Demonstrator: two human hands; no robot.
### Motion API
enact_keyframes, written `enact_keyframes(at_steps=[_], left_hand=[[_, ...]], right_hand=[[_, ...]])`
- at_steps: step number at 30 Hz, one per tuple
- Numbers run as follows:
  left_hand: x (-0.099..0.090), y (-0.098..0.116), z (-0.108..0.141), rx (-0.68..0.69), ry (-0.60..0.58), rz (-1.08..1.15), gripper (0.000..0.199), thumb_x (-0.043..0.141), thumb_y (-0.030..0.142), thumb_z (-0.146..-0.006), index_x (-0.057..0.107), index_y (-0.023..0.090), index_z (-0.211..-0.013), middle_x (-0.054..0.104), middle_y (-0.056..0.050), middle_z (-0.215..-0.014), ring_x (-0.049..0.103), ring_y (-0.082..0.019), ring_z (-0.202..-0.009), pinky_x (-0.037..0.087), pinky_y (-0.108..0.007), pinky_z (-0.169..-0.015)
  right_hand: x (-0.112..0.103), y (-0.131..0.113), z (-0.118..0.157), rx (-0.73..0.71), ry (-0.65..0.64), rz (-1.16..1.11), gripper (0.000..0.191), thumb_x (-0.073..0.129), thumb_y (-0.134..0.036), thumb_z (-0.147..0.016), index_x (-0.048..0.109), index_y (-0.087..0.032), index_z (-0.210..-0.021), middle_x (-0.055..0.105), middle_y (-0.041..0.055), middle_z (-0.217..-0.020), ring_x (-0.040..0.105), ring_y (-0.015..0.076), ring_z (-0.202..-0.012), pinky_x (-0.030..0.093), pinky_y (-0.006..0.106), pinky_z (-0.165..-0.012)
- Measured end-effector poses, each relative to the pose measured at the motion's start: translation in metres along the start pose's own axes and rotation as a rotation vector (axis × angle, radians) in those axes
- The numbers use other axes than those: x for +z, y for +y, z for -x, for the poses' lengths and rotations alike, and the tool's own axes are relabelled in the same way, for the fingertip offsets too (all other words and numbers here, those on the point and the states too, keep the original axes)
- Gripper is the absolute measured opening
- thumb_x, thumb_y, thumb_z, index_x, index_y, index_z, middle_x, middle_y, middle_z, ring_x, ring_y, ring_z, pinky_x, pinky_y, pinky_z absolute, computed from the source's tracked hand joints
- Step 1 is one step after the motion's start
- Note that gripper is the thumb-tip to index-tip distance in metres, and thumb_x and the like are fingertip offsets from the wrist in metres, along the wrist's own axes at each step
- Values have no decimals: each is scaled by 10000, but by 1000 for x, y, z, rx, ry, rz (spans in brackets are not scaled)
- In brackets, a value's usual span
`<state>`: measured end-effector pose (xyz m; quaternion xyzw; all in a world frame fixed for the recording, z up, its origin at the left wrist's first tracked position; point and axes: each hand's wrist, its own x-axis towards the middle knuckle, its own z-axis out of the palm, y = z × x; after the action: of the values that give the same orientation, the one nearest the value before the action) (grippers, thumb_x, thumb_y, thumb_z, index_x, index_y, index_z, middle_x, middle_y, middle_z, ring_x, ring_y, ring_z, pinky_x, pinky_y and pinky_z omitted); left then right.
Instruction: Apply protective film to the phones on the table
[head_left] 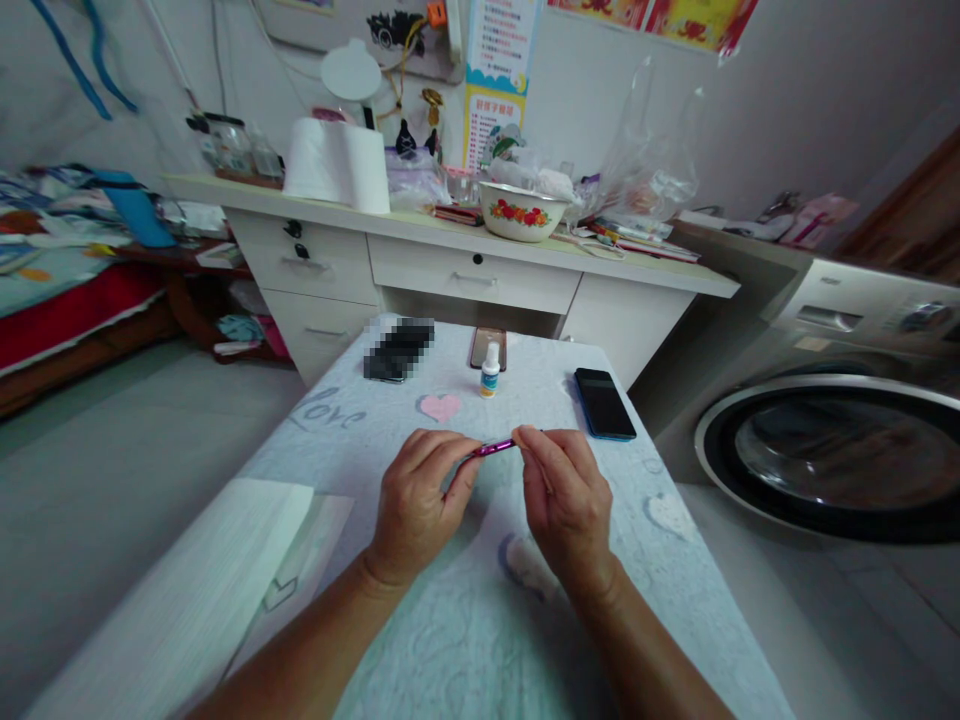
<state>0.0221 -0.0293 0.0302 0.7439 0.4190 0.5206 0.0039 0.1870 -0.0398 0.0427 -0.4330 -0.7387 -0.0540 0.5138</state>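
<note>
Between my two hands is a slim, shiny purple pen-like stick [496, 448], held level above the table. My left hand [424, 500] pinches its left end between thumb and fingers. The fingers of my right hand [566, 495] are closed around its right end, which they mostly hide. Just beyond the stick stands a small white bottle [489, 372] with a blue and yellow label. Behind the bottle lies a brown phone or phone case [480, 346]. A dark phone [604, 404] with a blue edge rests to the right.
A pale patterned cloth covers the table [450, 620]. At its far left lies a blurred-out dark object [399, 350]. A white board-like piece [187, 590] runs along the left. Beyond are a white desk [480, 270] with a floral bowl [523, 212], and a washing machine [825, 400].
</note>
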Motion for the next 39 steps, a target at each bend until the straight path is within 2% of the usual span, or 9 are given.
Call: enact_keyframes(at_steps=[5, 14, 22, 31, 39], left_hand=[[0, 1, -1, -2, 11, -1, 115, 588, 145, -840, 614, 192, -942, 647, -27, -861, 576, -160, -830, 475, -297, -772], [3, 1, 2, 4, -34, 5, 97, 579, 155, -849, 617, 176, -935, 643, -40, -857, 569, -166, -828, 470, -305, -763], [5, -1, 1, 14, -25, 19, 91, 581, 152, -845, 617, 178, -925, 646, -38, -842, 568, -168, -810, 471, -308, -745], [1, -2, 2, -13, -11, 9, 115, 591, 145, -836, 625, 182, -939, 642, -33, -861, 569, -170, -836, 470, -312, -769], [0, 0, -1, -15, -8, 25, 99, 587, 141, -838, 622, 174, -924, 633, -33, -859, 568, -161, -820, 471, -300, -758]], right_hand=[[1, 0, 0, 24, 14, 2, 363, 490, -85, -858, 586, -216, -1182, 586, 56, -909, 600, 140, -806, 533, 273, -727], [6, -11, 5, -37, -72, -2, 408, 471, -54, -845, 552, -202, -1216, 583, 68, -929, 585, 143, -839, 525, 271, -729], [6, -10, 5, -58, -72, -10, 402, 464, -49, -845, 560, -199, -1205, 583, 61, -933, 588, 134, -823, 525, 258, -710], [2, 4, 1, 11, -2, 0, 343, 493, -65, -859, 591, -200, -1158, 568, 50, -904, 582, 129, -803, 517, 257, -727], [1, 4, -2, 51, 35, 21, 293, 497, -93, -871, 613, -192, -1122, 564, 42, -862, 578, 127, -765, 512, 247, -699]])
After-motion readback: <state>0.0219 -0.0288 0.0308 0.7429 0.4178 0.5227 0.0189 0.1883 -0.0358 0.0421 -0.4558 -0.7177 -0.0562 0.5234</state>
